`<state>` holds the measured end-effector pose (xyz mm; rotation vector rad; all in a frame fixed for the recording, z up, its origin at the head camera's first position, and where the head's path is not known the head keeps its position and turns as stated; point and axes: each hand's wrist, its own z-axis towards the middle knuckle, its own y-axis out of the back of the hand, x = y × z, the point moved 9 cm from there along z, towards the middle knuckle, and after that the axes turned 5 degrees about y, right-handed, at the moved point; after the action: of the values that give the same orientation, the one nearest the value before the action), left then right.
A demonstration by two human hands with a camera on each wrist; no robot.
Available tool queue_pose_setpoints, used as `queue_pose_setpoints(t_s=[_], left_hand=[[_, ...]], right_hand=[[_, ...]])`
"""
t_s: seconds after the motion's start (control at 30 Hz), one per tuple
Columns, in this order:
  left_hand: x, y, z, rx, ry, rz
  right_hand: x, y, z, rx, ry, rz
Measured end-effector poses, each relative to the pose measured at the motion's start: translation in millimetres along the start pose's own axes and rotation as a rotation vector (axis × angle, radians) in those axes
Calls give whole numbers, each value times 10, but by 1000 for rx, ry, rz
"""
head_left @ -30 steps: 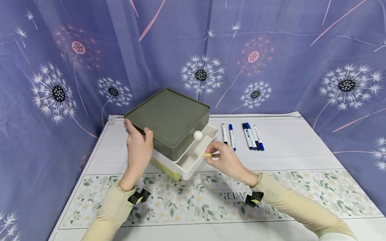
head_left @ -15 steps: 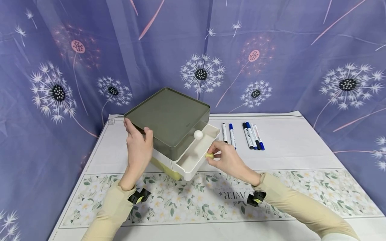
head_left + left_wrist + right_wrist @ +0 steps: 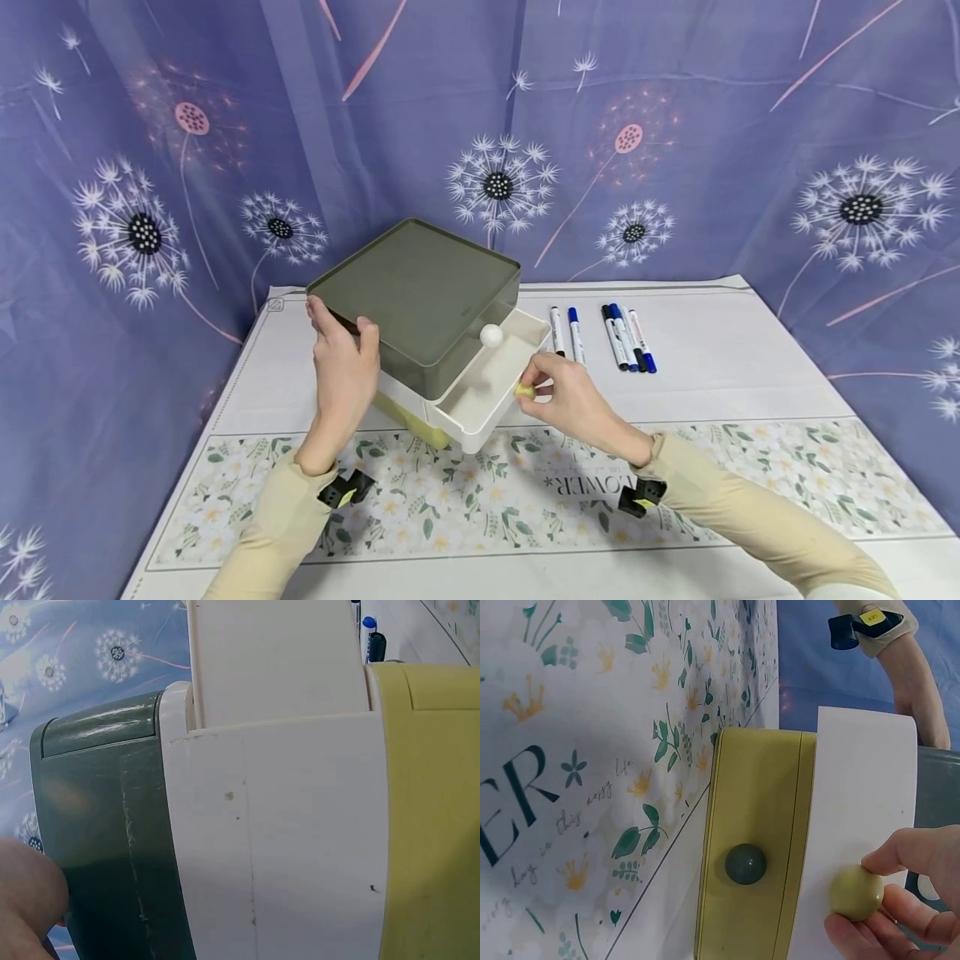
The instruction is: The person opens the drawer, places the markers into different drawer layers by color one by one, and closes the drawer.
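Note:
A small desktop drawer unit (image 3: 416,287) stands angled on the table, with a dark green top tier, a white middle tier and a yellow bottom tier. Its white drawer (image 3: 491,387) is partly pulled out, and the part of the inside that shows holds nothing. My right hand (image 3: 573,400) pinches the round yellow knob (image 3: 855,894) on that drawer's front between thumb and fingers. On the unit's upper left edge rests my left hand (image 3: 343,367), thumb on the top and fingers along the side. The yellow drawer below, with a dark green knob (image 3: 745,864), is closed.
Two markers (image 3: 576,335) lie behind my right hand, and a group of several more (image 3: 628,337) lies farther right. A floral printed strip (image 3: 480,508) crosses the table's front. A purple dandelion curtain (image 3: 375,125) hangs behind the table.
The white drawer has slid slightly farther out toward the front right, drawn by my right hand on its knob. My left hand and the unit's body stay in place.

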<state>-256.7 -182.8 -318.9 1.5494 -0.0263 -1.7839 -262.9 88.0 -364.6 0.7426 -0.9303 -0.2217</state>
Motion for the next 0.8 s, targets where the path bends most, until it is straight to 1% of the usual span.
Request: queue_pose_setpoints(t_s=[0.4, 0.6, 0.8], left_hand=[[4, 0, -15, 12, 10, 5], [-4, -2, -10, 9, 2, -3], [5, -8, -4, 7, 6, 0]], right_hand=[[17, 5, -17, 3, -1, -31], [12, 24, -30, -1, 6, -53], [-12, 46, -38, 15, -4, -43]])
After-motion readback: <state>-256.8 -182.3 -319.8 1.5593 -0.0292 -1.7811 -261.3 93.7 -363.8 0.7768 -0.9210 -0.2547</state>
